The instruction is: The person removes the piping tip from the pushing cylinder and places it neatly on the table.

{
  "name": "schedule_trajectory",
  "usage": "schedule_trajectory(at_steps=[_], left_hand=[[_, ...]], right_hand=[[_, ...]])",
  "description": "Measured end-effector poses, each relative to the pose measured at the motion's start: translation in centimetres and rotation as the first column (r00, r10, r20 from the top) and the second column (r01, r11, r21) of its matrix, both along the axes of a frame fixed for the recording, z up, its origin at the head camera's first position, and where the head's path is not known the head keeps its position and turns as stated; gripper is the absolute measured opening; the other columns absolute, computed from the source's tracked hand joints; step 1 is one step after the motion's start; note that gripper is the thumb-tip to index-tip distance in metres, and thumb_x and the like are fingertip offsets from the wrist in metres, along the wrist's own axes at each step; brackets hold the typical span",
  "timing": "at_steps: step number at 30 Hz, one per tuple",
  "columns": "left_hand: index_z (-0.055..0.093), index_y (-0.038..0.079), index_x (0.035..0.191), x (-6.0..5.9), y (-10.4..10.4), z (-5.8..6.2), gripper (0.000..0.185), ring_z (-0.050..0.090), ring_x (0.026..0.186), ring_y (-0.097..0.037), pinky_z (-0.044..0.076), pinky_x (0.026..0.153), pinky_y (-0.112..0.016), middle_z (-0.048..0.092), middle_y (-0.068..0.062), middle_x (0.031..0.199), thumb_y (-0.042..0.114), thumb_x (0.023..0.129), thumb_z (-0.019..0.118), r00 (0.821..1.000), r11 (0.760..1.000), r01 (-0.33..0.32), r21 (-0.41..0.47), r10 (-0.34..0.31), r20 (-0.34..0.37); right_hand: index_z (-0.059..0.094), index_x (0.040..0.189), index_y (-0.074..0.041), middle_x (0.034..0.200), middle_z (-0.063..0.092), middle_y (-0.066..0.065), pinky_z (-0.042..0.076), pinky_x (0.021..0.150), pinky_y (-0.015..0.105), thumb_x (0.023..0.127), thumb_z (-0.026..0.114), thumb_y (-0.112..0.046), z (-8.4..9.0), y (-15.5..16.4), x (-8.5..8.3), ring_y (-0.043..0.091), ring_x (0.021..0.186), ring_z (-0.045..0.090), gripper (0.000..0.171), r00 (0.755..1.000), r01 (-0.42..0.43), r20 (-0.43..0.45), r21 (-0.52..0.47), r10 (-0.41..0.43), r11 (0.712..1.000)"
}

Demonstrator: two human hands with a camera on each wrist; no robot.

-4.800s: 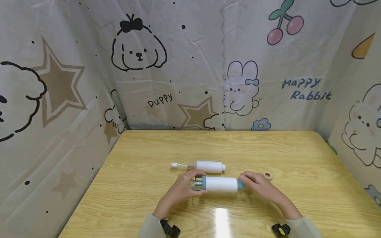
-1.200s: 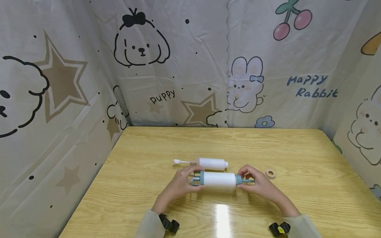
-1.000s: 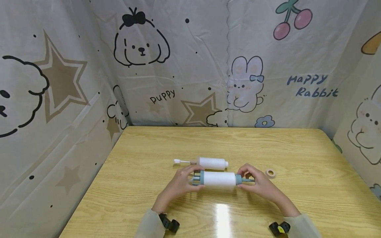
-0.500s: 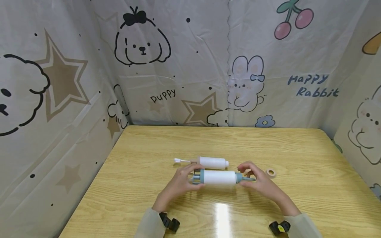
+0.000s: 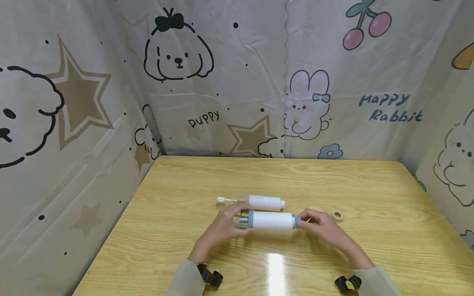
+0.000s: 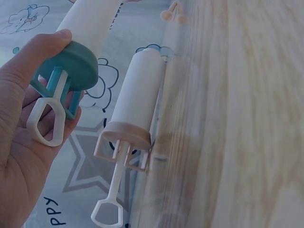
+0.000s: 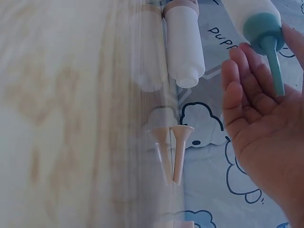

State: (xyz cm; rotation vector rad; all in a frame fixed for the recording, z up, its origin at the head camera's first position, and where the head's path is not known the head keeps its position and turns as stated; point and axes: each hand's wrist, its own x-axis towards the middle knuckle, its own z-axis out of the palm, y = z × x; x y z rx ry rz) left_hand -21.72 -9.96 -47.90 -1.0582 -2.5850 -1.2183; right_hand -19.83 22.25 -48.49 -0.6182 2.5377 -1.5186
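My left hand (image 5: 224,224) grips the teal-collared end of a large white plastic syringe (image 5: 273,220), thumb and fingers round its teal handles (image 6: 73,64). The white loop of its plunger (image 6: 46,121) is by the palm in the left wrist view. My right hand (image 5: 322,225) pinches the other end at the teal nozzle (image 7: 270,57), whose tip is hidden from the head camera. In the right wrist view the thumb touches the nozzle's collar and the fingers lie behind it. The syringe lies sideways, held just over the table.
A second white syringe (image 5: 264,202) with a beige collar lies on the table (image 5: 177,181) behind, its plunger pulled out. A peach nozzle (image 7: 179,152) is near the right hand, and a small beige ring (image 5: 337,216) lies further right. A printed cloth surrounds the table.
My right hand went from the nozzle to its collar, which it held about a second ago. Its fingers then loosened, and now they close over the nozzle again. My left hand keeps its grip.
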Motion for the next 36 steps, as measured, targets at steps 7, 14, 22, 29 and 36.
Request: schedule_trajectory(at_steps=[7,14,22,29,36], left_hand=[[0.057,0.013,0.122,-0.1,-0.2,-0.1,0.052,0.062,0.102,-0.018,0.055,0.074,-0.023,0.059,-0.005,0.125,0.026,0.076,0.078,1.0,1.0,0.007,0.005,-0.007,-0.016],[0.058,0.012,0.121,-0.3,-0.2,-0.1,0.051,0.063,0.102,-0.019,0.055,0.074,-0.023,0.06,-0.008,0.124,0.025,0.076,0.078,0.998,0.999,0.034,0.023,-0.033,-0.058],[0.058,0.01,0.121,-0.3,-0.6,-0.4,0.053,0.063,0.104,-0.019,0.055,0.079,-0.025,0.06,-0.011,0.124,0.022,0.074,0.079,0.996,0.999,0.024,0.029,-0.021,-0.085],[0.058,0.006,0.119,-0.4,-1.1,-0.5,0.052,0.062,0.109,-0.022,0.055,0.084,-0.033,0.061,-0.013,0.123,0.022,0.074,0.079,0.995,1.0,0.019,0.009,-0.018,-0.097],[0.058,0.007,0.119,-0.5,-1.4,-0.7,0.052,0.061,0.109,-0.021,0.054,0.086,-0.034,0.061,-0.011,0.124,0.029,0.077,0.077,1.0,0.999,0.014,-0.045,-0.015,-0.017]], right_hand=[[0.06,0.103,-0.02,0.099,0.061,-0.007,0.05,0.073,0.022,0.081,0.073,-0.014,-0.3,-0.4,-0.2,0.006,0.085,0.056,0.026,0.968,-0.004,-0.253,-0.017,0.0,1.0],[0.058,0.105,-0.021,0.103,0.059,-0.007,0.049,0.072,0.022,0.079,0.075,-0.013,-0.3,-0.5,-0.3,0.005,0.086,0.055,0.032,0.945,-0.019,-0.328,-0.004,0.017,1.0],[0.056,0.104,-0.021,0.101,0.059,-0.01,0.05,0.073,0.022,0.078,0.075,-0.013,-0.3,-0.4,-0.2,0.004,0.087,0.055,0.033,0.95,-0.023,-0.312,0.001,0.022,1.0],[0.056,0.105,-0.019,0.099,0.058,-0.008,0.05,0.073,0.022,0.079,0.074,-0.01,-0.2,-0.2,-0.2,0.004,0.087,0.055,0.033,0.951,-0.036,-0.308,-0.02,0.028,0.999],[0.057,0.106,-0.018,0.098,0.058,-0.007,0.049,0.074,0.023,0.081,0.072,-0.01,-0.3,-0.2,-0.3,0.004,0.088,0.055,0.03,0.949,-0.048,-0.312,-0.008,0.043,0.999]])
